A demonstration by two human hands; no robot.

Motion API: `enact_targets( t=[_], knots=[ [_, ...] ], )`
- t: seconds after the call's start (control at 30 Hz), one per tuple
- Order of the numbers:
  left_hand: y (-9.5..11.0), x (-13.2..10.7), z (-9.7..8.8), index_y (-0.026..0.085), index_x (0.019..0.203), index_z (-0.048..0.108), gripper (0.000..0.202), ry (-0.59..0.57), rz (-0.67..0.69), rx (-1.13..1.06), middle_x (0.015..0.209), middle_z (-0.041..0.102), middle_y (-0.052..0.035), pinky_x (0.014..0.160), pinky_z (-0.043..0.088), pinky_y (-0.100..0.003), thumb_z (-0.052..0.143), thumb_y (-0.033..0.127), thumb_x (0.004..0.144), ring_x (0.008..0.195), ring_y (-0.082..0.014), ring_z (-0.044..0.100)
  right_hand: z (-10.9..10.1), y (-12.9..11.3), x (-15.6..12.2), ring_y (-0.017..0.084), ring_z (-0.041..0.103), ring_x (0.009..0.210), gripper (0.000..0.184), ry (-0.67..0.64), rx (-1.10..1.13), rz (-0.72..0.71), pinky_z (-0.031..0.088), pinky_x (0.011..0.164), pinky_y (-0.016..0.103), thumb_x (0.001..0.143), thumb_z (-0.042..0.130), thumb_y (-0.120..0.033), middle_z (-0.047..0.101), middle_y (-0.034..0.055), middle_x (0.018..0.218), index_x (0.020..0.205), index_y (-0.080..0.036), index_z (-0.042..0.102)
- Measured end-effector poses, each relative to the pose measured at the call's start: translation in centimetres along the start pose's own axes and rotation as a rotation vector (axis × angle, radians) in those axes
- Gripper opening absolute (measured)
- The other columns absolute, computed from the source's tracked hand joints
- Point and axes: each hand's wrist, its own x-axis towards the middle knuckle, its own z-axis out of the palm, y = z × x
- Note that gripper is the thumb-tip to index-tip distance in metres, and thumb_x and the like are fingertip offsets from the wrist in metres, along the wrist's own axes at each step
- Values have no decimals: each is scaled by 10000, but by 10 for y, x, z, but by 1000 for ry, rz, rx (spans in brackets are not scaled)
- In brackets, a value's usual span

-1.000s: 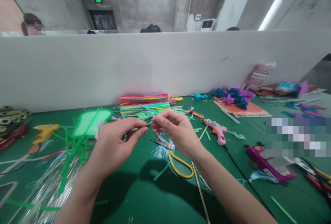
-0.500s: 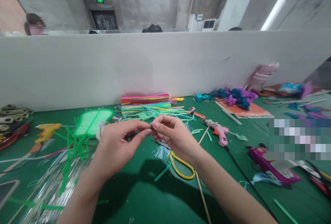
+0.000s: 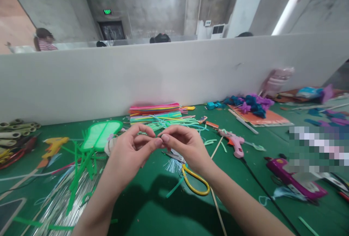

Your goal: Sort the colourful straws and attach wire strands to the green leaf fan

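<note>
The left hand (image 3: 128, 158) and right hand (image 3: 188, 148) meet fingertip to fingertip, thumbs and forefingers drawn in close, just beyond the blades of the yellow-handled scissors (image 3: 178, 157). I cannot tell whether the 2 pinches clamp on a small piece; if so, it lies right at the meeting tips, hidden by them. Fine handling like this calls, I judge, for a light pinch, level wrists and small opposed turns, with 1 hand steadying while the other works.

The scissors lie under and just beside the right hand, which partly covers them. Against their blades sits a light-blue tassel (image 3: 173, 166); left of their handle, a green strip (image 3: 175, 187). Beyond the scissors lies a pipe-cleaner bundle (image 3: 154, 109); to their right, a pink glue gun (image 3: 238, 147).
</note>
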Motion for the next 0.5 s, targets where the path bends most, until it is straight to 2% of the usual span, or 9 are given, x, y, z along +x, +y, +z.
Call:
enact_targets(
  t=[0.1, 0.2, 0.27, 0.37, 0.5],
  knots=[
    [0, 2, -5, 217, 936, 564, 189, -108, -33, 18, 689, 688, 12, 410, 359, -169, 651, 350, 834, 460, -57, 466, -2, 1, 1, 109, 574, 612, 150, 93, -40, -17, 475, 591, 249, 779, 717, -337, 619, -14, 661, 768, -195, 672],
    [-1, 3, -9, 189, 1054, 598, 259, -231, -68, -10, 878, 734, -73, 534, 507, -230, 583, 380, 880, 581, -104, 607, -10, 1, 5, 90, 532, 582, 161, 201, -76, -56, 455, 585, 233, 806, 683, -338, 572, -34, 639, 753, -191, 646],
    [-4, 4, -9, 162, 1068, 615, 288, -278, -107, -40, 968, 734, -115, 610, 557, -275, 598, 373, 872, 642, -133, 659, -17, 0, 7, 87, 517, 583, 168, 228, -99, -65, 445, 579, 225, 808, 678, -337, 559, -35, 642, 747, -186, 637],
    [-9, 7, -1, 148, 1013, 639, 265, -316, -172, -94, 990, 738, -125, 667, 578, -290, 631, 359, 853, 700, -154, 697, -24, -2, 10, 90, 534, 594, 173, 235, -129, -43, 454, 583, 224, 804, 680, -340, 578, -29, 638, 747, -181, 638],
    [-15, 12, 11, 147, 976, 646, 219, -293, -224, -192, 933, 753, -97, 691, 581, -279, 657, 320, 841, 720, -155, 713, -29, -1, 13, 113, 622, 658, 199, 211, -108, 24, 509, 607, 235, 791, 694, -375, 669, 5, 710, 813, -178, 673]
  ],
)
